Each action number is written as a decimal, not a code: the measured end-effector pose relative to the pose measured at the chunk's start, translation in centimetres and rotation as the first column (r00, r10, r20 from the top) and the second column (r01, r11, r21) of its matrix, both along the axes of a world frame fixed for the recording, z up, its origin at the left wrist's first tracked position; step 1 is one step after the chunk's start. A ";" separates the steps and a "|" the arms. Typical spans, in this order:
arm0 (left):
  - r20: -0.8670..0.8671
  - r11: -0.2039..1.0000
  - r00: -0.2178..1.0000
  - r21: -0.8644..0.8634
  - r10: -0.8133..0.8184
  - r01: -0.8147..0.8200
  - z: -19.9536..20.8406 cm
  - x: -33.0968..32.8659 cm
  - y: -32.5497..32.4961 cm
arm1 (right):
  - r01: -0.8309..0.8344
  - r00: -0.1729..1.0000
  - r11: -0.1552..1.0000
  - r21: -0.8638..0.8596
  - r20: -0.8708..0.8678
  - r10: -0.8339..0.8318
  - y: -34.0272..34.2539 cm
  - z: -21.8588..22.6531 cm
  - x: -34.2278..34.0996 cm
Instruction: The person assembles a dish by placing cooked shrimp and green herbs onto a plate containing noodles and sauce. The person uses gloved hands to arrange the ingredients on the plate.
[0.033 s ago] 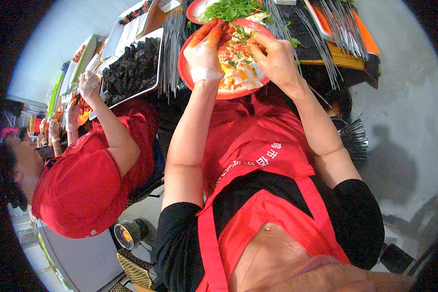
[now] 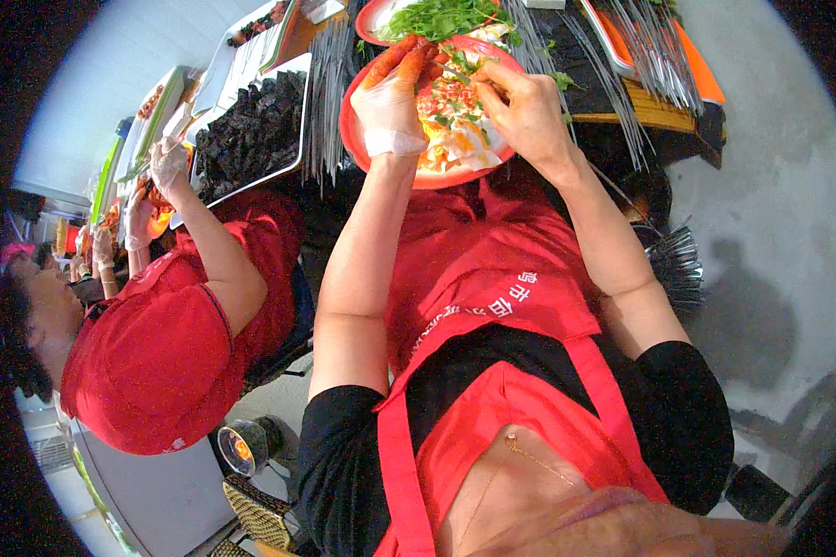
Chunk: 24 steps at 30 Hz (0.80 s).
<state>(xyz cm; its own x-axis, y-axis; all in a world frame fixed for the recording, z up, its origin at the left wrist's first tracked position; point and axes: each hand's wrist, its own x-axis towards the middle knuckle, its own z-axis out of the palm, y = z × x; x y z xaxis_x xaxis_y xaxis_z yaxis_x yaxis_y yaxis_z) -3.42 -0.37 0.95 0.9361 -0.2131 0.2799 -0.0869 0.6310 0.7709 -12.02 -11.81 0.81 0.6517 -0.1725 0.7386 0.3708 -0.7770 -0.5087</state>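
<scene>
My left hand [image 2: 392, 97] wears a clear glove, its fingers stained orange-red. Its fingers are closed together around a reddish, sauce-coated piece whose kind I cannot make out. My right hand [image 2: 527, 107] is bare and pinches a thin metal skewer [image 2: 454, 71], whose tip end points at the left fingers. A green herb leaf [image 2: 464, 61] shows beside the skewer. Below both hands is a red-rimmed bowl [image 2: 351, 139] holding pale sheet-like pieces, chopped red bits and herb leaves.
A second bowl of green herbs [image 2: 441, 19] stands beyond. Metal skewers [image 2: 327, 102] lie left of the bowl, more [image 2: 655, 56] on an orange tray at right. A white tray [image 2: 304, 111] carries dark sheets. At left, a co-worker in a red cap [image 2: 153, 371] works with gloved hands.
</scene>
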 end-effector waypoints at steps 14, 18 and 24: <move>0.372 0.884 0.894 0.289 0.250 -0.368 -0.8 -0.1 -0.1 | 0.012 0.989 0.973 0.232 -0.148 0.023 1.3 -0.1 1.5; 0.402 0.852 0.872 0.316 0.279 -0.417 -0.4 0.3 -0.5 | -0.027 0.999 0.969 0.244 -0.037 0.038 1.3 0.7 2.0; 0.379 0.837 0.882 0.353 0.281 -0.418 1.6 -1.1 -0.9 | -0.063 0.998 0.975 0.212 0.000 0.064 0.9 1.8 1.6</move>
